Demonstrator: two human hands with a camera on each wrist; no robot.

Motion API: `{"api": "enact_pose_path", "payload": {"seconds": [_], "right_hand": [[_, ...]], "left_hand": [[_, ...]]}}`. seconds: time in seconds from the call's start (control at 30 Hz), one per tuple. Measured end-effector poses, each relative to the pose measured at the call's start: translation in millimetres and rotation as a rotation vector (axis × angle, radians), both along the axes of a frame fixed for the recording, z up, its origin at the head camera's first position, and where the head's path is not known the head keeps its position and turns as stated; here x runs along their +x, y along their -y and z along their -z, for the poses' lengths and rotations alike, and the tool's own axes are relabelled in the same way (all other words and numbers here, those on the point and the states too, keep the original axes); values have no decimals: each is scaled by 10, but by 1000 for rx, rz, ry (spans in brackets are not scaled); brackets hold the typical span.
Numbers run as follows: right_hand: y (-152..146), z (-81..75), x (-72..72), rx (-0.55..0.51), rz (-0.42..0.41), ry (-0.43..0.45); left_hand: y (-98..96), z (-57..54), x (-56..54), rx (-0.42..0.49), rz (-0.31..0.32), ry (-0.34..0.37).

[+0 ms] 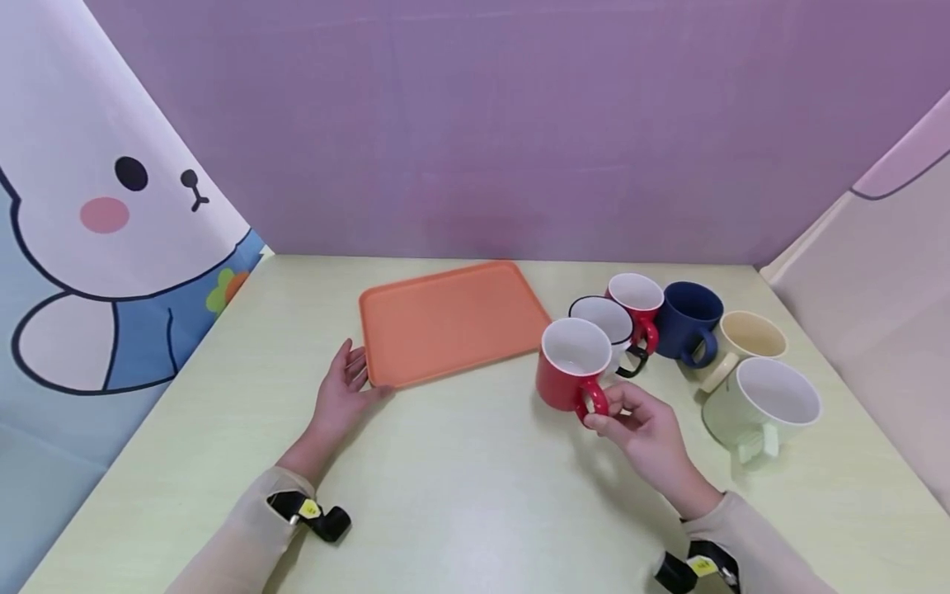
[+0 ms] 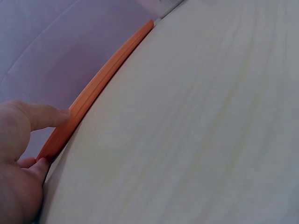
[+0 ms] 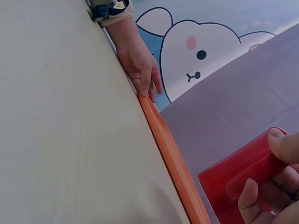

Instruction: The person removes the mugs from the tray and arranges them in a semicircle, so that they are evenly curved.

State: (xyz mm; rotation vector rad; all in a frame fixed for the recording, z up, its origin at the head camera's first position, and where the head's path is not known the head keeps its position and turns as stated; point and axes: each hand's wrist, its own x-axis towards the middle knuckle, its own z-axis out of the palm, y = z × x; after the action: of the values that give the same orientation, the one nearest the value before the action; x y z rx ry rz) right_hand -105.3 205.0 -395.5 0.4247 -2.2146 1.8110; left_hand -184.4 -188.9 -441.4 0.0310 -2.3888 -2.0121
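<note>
My right hand [image 1: 649, 437] pinches the handle of a red mug [image 1: 558, 381] with a white inside. The mug is held upright, seemingly just above the table, in front of a white mug with a black rim [image 1: 619, 351]. In the right wrist view, the thumb and fingers close round the handle of the red mug [image 3: 238, 172]. My left hand [image 1: 343, 396] is at the front left corner of an orange tray [image 1: 453, 326]. Its thumb touches the tray's edge [image 2: 77, 116] and the other fingers lie loosely along the left side.
Behind and right of the held mug stand another red mug [image 1: 637, 297], a dark blue mug [image 1: 679, 322], a cream mug [image 1: 731, 359] and a wide pale green mug [image 1: 731, 412]. All rest on the pale wooden table [image 1: 460, 495]. A purple backdrop [image 1: 475, 132] rises behind it.
</note>
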Motion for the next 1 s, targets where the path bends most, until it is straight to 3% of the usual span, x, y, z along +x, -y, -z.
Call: {"api": "enact_pose_path", "payload": {"seconds": [0.2,0.5,1.0], "right_hand": [[-142,63,145,-57,7,-53],[-345,182,321,-139,29,-33],[-648,286,551,-206,153,-24]], "left_hand": [[4,1,-2,-8,-6,-4],[13,8,16,-1,-9,9],[2,-18,23,-4,4,0]]}}
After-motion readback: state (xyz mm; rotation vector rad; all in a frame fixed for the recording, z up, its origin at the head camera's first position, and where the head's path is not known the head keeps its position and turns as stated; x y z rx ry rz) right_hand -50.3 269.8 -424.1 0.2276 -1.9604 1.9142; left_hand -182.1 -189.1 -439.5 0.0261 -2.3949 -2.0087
